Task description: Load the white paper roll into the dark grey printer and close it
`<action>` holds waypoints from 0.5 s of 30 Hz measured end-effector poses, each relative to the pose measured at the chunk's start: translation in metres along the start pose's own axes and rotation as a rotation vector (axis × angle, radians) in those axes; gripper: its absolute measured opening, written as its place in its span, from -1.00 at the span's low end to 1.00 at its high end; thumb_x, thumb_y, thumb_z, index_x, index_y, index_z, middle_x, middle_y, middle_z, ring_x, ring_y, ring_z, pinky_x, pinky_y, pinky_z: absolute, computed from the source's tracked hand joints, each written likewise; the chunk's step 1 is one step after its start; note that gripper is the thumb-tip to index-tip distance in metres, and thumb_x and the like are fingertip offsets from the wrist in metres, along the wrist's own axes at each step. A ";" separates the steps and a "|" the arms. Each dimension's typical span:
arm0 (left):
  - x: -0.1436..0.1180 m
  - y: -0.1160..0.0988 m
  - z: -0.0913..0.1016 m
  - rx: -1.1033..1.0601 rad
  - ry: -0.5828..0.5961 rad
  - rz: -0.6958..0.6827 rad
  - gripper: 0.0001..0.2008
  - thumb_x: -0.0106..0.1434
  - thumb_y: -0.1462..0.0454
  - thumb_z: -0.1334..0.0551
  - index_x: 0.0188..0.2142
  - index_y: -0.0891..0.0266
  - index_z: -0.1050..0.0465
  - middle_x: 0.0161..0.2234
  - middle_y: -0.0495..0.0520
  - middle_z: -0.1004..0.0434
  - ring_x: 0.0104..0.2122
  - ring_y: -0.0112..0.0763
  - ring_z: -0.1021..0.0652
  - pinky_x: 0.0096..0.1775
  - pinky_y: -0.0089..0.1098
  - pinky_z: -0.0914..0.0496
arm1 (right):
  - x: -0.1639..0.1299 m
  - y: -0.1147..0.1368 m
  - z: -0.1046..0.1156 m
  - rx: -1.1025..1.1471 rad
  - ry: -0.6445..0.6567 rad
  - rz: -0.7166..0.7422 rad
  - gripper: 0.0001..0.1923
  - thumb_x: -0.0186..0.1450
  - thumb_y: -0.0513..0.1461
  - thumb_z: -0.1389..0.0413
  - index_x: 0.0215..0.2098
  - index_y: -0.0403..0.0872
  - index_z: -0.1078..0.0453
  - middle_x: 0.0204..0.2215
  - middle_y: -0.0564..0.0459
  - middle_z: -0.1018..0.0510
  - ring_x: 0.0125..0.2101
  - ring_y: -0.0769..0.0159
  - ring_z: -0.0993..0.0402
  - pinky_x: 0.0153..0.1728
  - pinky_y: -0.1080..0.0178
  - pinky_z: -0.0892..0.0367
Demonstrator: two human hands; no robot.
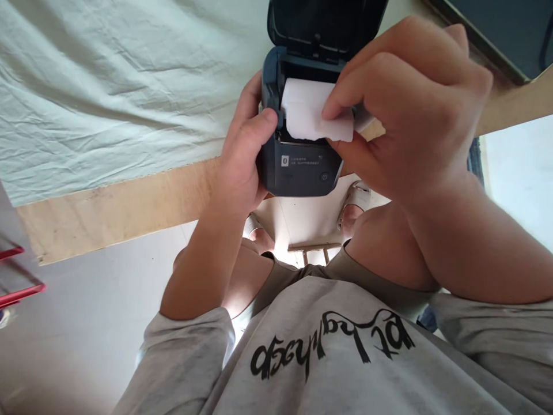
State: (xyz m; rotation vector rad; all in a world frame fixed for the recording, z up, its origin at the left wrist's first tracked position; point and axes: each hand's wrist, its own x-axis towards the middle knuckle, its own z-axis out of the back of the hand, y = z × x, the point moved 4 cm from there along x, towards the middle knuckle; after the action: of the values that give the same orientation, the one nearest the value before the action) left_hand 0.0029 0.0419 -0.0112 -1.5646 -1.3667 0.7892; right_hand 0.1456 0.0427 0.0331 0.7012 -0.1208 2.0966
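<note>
A small dark-blue printer (pixel 300 167) is being held above the edge of a wooden table (pixel 129 202), its lid (pixel 322 20) standing open and tilted back. Inside its open compartment a white paper roll (pixel 302 95) is being seated, and a loose end of paper (pixel 317 124) is being drawn out over the front lip of the compartment. That end is being pinched between the thumb and fingertips of the right hand (pixel 401 109) — the fingers pressed together on the sheet. The printer's body is being gripped from the side by the left hand (pixel 242 158), its thumb laid against the compartment's left wall and the remaining fingers wrapped behind the casing. A power button and a small label are being shown on the printer's front face. A pale, wrinkled cloth (pixel 108 86) is being spread over most of the table — the bare wood showing only along the near edge. A grey printed shirt (pixel 337 351) is being worn by the person.
</note>
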 end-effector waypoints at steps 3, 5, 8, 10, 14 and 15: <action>0.000 0.001 -0.001 0.020 -0.011 0.024 -0.74 0.15 0.18 -0.07 -0.15 0.16 -0.28 -0.20 0.06 -0.45 0.01 -0.19 -0.40 -0.18 -0.30 -0.39 | 0.001 -0.001 -0.004 -0.019 0.055 -0.044 -0.81 0.22 -0.15 0.15 -0.36 0.06 -0.28 -0.29 0.28 -0.39 -0.26 0.51 -0.35 -0.21 0.28 -0.15; 0.000 0.002 -0.002 0.000 -0.042 0.010 -0.75 0.15 0.17 -0.07 -0.16 0.11 -0.27 -0.21 0.03 -0.45 0.00 -0.20 -0.40 -0.18 -0.29 -0.39 | 0.003 -0.004 -0.005 -0.043 0.052 -0.064 -0.77 0.22 -0.14 0.16 -0.38 0.06 -0.32 -0.28 0.27 -0.40 -0.25 0.51 -0.33 -0.19 0.28 -0.13; 0.000 0.004 -0.002 -0.026 -0.085 -0.005 -0.74 0.13 0.16 -0.07 -0.16 0.06 -0.25 -0.24 0.01 -0.45 0.00 -0.20 -0.41 -0.20 -0.27 -0.39 | 0.003 -0.008 -0.002 -0.059 -0.005 -0.041 -0.74 0.22 -0.13 0.16 -0.35 0.04 -0.35 -0.28 0.18 -0.38 -0.19 0.46 -0.29 -0.15 0.28 -0.14; 0.000 0.004 -0.001 -0.001 -0.062 0.009 -0.75 0.12 0.16 -0.07 -0.17 0.07 -0.26 -0.25 0.01 -0.44 0.01 -0.21 -0.40 -0.20 -0.27 -0.39 | 0.000 -0.008 0.003 -0.015 -0.047 0.002 -0.78 0.21 -0.16 0.14 -0.33 0.00 -0.32 -0.29 0.14 -0.36 -0.19 0.46 -0.29 -0.15 0.30 -0.15; 0.000 0.001 0.000 0.045 0.038 -0.050 -0.64 0.08 0.05 -0.10 -0.16 0.13 -0.29 -0.21 0.05 -0.43 0.05 -0.15 -0.34 -0.12 -0.26 -0.38 | -0.009 0.005 0.010 0.107 -0.104 0.140 -0.88 0.14 -0.18 0.04 -0.37 -0.01 -0.27 -0.35 0.17 -0.37 -0.27 0.47 -0.28 -0.21 0.31 -0.13; -0.001 -0.001 0.001 0.046 0.062 -0.073 -0.59 0.04 0.03 -0.14 -0.14 0.12 -0.29 -0.16 0.05 -0.41 0.07 -0.13 -0.33 -0.10 -0.25 -0.38 | -0.011 0.009 0.011 0.110 -0.102 0.184 -0.89 0.11 -0.17 0.01 -0.38 0.00 -0.27 -0.35 0.18 -0.38 -0.27 0.46 -0.28 -0.23 0.30 -0.11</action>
State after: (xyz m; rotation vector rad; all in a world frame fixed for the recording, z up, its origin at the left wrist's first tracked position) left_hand 0.0017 0.0414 -0.0111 -1.4832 -1.3440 0.7164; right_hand 0.1483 0.0257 0.0376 0.8927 -0.1315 2.2563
